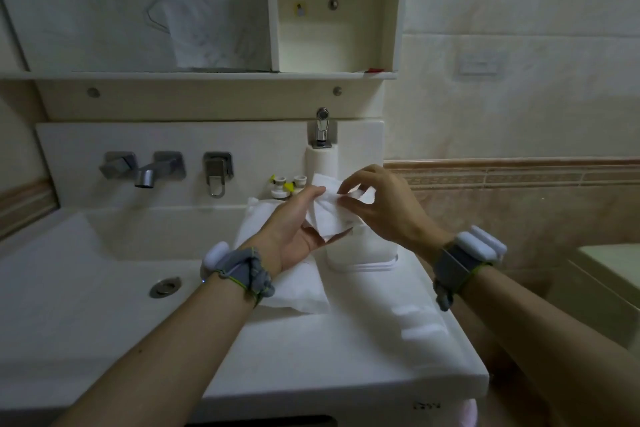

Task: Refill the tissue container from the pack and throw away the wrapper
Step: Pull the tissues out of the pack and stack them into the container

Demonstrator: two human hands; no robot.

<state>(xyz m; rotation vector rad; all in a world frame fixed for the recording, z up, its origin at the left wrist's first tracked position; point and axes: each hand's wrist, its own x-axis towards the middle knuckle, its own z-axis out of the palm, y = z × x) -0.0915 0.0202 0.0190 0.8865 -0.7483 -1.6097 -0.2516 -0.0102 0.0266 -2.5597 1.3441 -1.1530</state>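
Note:
My left hand [294,229] holds a white folded stack of tissues [327,215] from below, above the sink's right side. My right hand [377,208] pinches the top tissue at the stack's upper right corner. Directly under the hands stands a white tissue container [360,253] on the counter; its opening is hidden by the hands and tissues. A white tissue pack or wrapper [294,288] lies flat over the basin's right rim, partly hidden behind my left wrist.
The white sink basin [104,274] with its drain [165,287] is at left, the faucet [145,172] on the back wall. A paper roll [320,161] and small white and yellow fittings [287,184] stand behind the hands. The counter edge [478,381] drops off at right.

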